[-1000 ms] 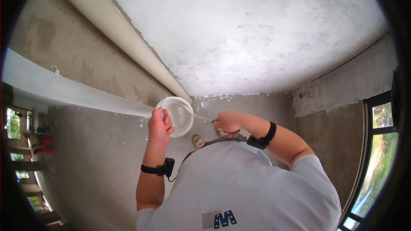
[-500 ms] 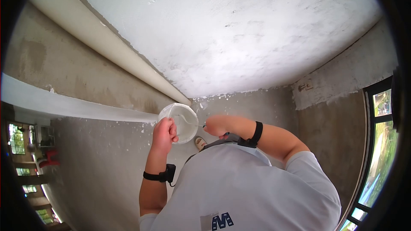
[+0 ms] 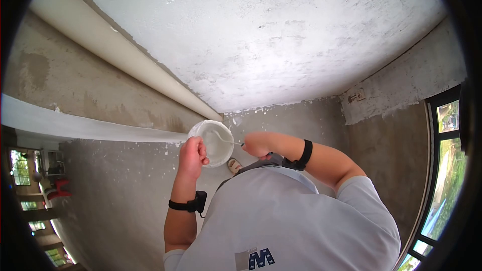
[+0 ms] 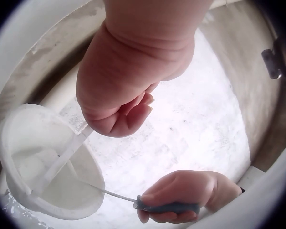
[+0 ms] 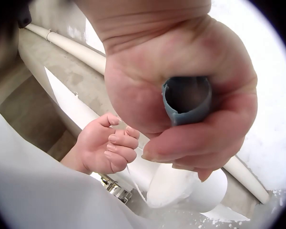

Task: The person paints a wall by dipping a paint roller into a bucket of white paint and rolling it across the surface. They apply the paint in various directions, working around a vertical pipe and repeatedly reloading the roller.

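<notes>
Rough, patchily whitewashed plaster (image 3: 271, 35) rises over speckled grey floor (image 3: 120, 180); one smooth, round pipe (image 3: 125, 56) runs alongside; one white, round bucket (image 5: 209, 193) is below the left hand (image 3: 193, 158), whose fingers curl tightly round its strap-like handle (image 4: 62, 158); the right hand (image 3: 256, 145) wraps one hollow blue-grey grip (image 4: 169, 208), its thin rod (image 4: 117, 194) reaching beyond the fingers into the bucket.

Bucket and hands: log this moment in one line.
left hand: holds handle of bucket | right hand: grips blue-handled tool | rod: runs into bucket
</notes>
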`<action>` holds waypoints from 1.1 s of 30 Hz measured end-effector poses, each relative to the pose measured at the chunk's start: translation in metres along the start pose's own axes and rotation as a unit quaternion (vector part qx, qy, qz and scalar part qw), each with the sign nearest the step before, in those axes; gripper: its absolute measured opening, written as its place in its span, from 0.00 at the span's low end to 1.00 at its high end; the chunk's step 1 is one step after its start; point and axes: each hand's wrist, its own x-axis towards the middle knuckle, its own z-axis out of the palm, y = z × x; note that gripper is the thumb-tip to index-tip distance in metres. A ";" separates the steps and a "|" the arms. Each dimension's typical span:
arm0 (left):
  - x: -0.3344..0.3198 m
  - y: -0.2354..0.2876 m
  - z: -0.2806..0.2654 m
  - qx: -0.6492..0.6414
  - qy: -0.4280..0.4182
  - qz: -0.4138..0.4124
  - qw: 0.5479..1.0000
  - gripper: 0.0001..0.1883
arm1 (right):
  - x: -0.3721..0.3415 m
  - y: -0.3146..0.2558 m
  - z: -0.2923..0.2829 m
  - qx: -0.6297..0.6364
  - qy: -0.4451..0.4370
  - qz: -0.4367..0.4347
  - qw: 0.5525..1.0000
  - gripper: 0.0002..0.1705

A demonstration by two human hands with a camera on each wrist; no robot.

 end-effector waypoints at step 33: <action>-0.023 -0.017 0.016 0.065 0.049 0.044 0.996 0.08 | -0.017 -0.002 0.003 -0.142 0.019 -0.047 0.989 0.15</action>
